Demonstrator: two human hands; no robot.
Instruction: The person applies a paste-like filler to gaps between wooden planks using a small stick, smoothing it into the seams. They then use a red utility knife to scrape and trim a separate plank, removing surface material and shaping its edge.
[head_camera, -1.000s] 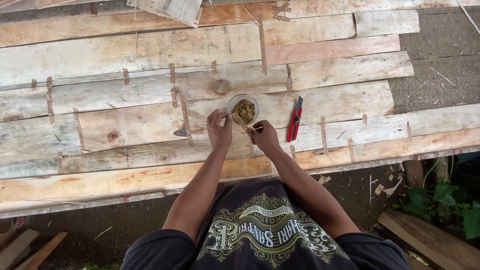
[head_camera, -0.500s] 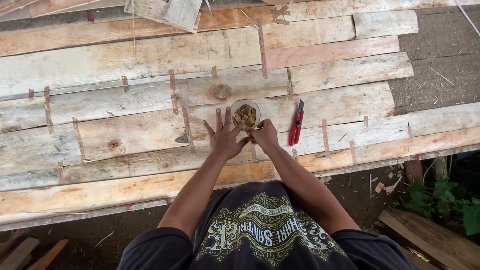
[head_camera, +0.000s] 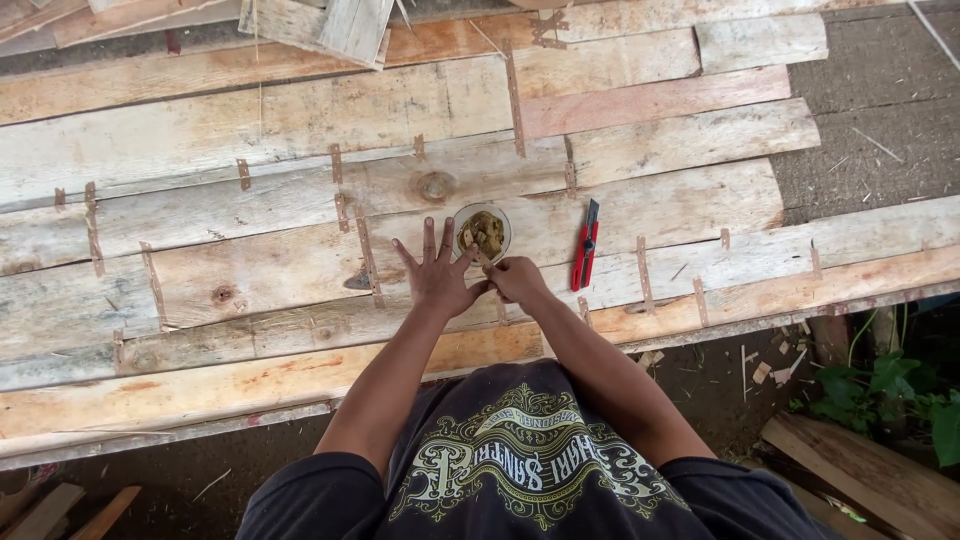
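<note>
Head view: two hands at a small round dish on bare planks.

Left to right: left hand (head_camera: 437, 276) flat on the weathered wooden planks (head_camera: 250, 250), fingers spread and released, fingertips just beside the dish; round dish (head_camera: 481, 231) of brownish bits resting on a plank just above both hands; right hand (head_camera: 517, 278) curled tight, fingertips pinched at the left thumb, anything held too small to tell; red utility knife (head_camera: 585, 245) lying near, apart from the hand.

The small round bowl (head_camera: 482, 231) is sitting on the wood boards (head_camera: 250, 260) near the middle of the frame. The left hand (head_camera: 437, 277) is lying flat just left of and below it. The right hand (head_camera: 518, 279) is touching the left hand's right side. The cutter knife (head_camera: 585, 246) is lying right of the bowl.
</note>
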